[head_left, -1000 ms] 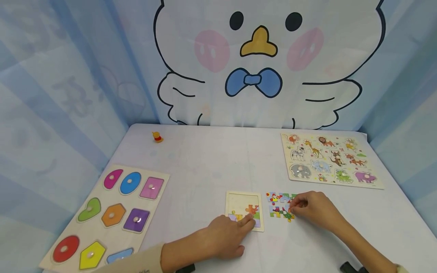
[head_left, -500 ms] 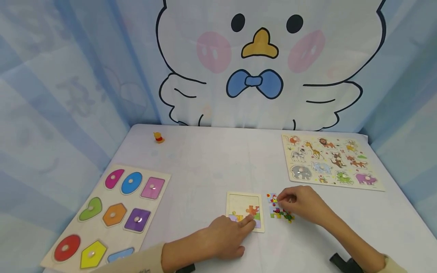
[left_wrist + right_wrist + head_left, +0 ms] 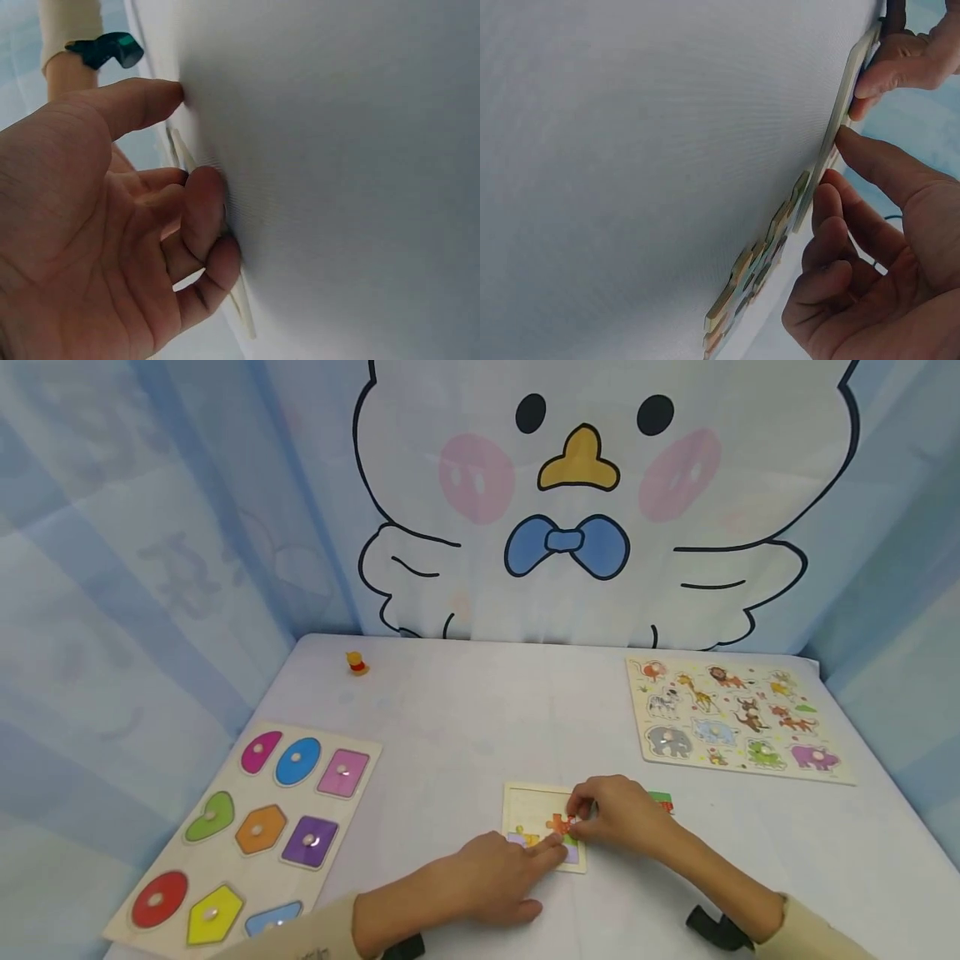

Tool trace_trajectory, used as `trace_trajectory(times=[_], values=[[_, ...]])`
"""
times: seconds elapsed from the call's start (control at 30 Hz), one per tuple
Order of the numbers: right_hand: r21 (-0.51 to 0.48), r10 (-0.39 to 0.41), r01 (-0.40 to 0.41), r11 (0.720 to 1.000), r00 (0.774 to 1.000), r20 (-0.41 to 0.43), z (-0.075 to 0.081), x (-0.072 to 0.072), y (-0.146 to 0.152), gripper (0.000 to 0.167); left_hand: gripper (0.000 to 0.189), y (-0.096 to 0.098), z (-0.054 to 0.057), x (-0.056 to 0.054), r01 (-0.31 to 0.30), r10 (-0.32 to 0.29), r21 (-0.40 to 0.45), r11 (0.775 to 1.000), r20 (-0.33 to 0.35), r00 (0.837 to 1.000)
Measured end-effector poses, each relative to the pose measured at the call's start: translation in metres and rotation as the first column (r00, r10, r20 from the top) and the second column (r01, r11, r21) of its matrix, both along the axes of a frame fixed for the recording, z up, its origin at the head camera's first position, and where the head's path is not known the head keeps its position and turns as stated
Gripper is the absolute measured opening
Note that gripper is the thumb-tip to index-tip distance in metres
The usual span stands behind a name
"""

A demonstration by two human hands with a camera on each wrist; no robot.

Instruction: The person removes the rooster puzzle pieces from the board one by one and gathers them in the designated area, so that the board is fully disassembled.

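A small wooden puzzle tray lies at the front middle, with several colourful jigsaw pieces inside. My left hand rests on its lower edge, index and middle fingers stretched over the pieces. At the tray's right side, my right hand pinches a small jigsaw piece between thumb and index finger, mostly covered by the fingertips. Beyond that hand the loose jigsaw pieces are nearly hidden in the head view; the right wrist view shows them in a flat row of loose pieces beside the tray.
On the left lies a large shape board with knobbed coloured shapes. An animal puzzle board is at the back right. A tiny yellow and red figurine stands at the back left. Patterned curtains enclose the table.
My right hand has moved left from the loose pieces to the tray's right side, carrying a jigsaw piece. My left hand has stayed on the tray. The head view has shifted slightly.
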State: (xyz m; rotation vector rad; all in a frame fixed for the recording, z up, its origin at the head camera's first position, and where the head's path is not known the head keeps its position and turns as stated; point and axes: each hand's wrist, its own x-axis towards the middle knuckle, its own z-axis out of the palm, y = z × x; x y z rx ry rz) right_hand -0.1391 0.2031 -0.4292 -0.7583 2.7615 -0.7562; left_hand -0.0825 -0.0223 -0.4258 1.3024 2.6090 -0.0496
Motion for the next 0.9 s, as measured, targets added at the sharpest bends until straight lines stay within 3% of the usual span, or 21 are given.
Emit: trace_trajectory(times=[0.17,0.33,0.43,0.67,0.9], values=[[0.006,-0.007,0.007,1.000,0.999,0.032,0.001,0.000,-0.001,0.017,0.057,-0.005,-0.008,-0.006,0.038,-0.037,0.096,0.995,-0.013,0.999],[0.026,-0.022,0.021,0.999,0.999,0.033,0.002,0.000,0.001,0.018,0.041,-0.006,-0.010,-0.009,0.161,-0.136,0.184,0.970,-0.142,0.980],[0.022,-0.030,0.029,0.999,0.999,0.033,0.003,0.000,0.001,0.019,0.038,-0.007,-0.008,-0.009,0.195,-0.156,0.222,0.955,-0.182,0.971],[0.006,-0.038,0.038,0.999,0.997,0.068,0.002,0.000,-0.001,0.018,0.041,-0.011,-0.002,-0.007,0.131,-0.112,0.224,0.966,-0.098,0.989],[0.010,-0.038,0.038,0.999,0.997,0.067,-0.001,0.001,0.001,0.019,0.042,-0.009,0.001,-0.009,0.146,-0.134,0.175,0.974,-0.080,0.988]])
